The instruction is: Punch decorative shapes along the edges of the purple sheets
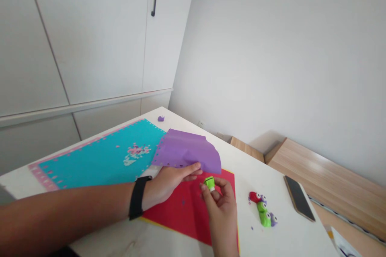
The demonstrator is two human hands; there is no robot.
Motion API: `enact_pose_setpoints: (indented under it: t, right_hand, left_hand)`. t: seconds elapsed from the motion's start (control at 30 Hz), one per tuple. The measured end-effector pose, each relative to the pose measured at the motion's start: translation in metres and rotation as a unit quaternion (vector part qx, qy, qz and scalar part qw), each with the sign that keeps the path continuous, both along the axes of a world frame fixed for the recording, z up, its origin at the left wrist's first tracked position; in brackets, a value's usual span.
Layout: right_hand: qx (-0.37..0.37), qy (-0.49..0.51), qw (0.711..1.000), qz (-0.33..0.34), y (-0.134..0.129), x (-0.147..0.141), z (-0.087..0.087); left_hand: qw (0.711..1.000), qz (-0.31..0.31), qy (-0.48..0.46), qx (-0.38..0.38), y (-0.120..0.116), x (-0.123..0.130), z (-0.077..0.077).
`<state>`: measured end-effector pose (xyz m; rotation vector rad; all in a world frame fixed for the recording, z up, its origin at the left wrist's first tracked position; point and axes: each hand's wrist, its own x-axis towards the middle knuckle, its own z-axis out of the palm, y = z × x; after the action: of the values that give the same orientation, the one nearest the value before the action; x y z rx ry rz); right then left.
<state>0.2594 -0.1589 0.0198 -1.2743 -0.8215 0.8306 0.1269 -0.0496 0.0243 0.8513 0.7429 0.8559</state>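
The left hand (pixel 164 183) pinched a purple, hole-edged paper sheet (pixel 187 148) between thumb and fingers. At its five o'clock, the right hand (pixel 222 207) gripped a small bright-green plastic punch (pixel 209 183) over a red rectangular sheet (pixel 187 223).

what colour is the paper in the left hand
The paper in the left hand is purple, seen best in the head view.

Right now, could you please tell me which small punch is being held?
The green punch in the right hand; the group of punches to the right and the purple punch at the far corner sit on the table.
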Motion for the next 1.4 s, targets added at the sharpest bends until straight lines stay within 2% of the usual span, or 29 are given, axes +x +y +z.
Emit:
enact_pose_setpoints:
  t: [0.13,0.27,0.47,0.63,0.77,1.0,1.13,1.4]
  right_hand:
    - [0.016,-0.019,0.999,-0.021,0.0,-0.012,-0.003]
    - [0.019,-0.008,0.999,-0.039,-0.001,-0.015,-0.004]
    - [0.002,-0.019,0.999,-0.031,-0.001,-0.012,-0.01]
    - [0.018,-0.026,0.999,-0.023,-0.001,-0.015,-0.009]
    - [0.022,-0.025,0.999,-0.034,-0.001,-0.016,-0.008]
    - [0.031,-0.027,0.999,-0.032,-0.004,-0.015,-0.005]
    - [0.018,-0.026,0.998,-0.053,-0.006,-0.017,-0.003]
    - [0.054,-0.049,0.993,-0.093,-0.003,-0.021,-0.001]
  left_hand:
    - [0.999,-0.026,-0.018,-0.013,-0.012,-0.001,0.003]
    - [0.999,-0.037,-0.014,-0.029,-0.014,-0.003,0.002]
    - [0.997,0.008,0.072,0.034,-0.016,-0.005,-0.005]
    - [0.994,-0.01,0.099,0.046,-0.022,-0.005,0.001]
    - [0.994,-0.001,0.098,0.048,-0.023,-0.004,0.006]
    - [0.994,-0.02,0.095,0.058,-0.024,-0.005,0.008]
    - [0.991,-0.03,0.119,0.061,-0.023,-0.005,0.008]
    - [0.983,-0.035,0.153,0.1,-0.024,-0.008,0.009]
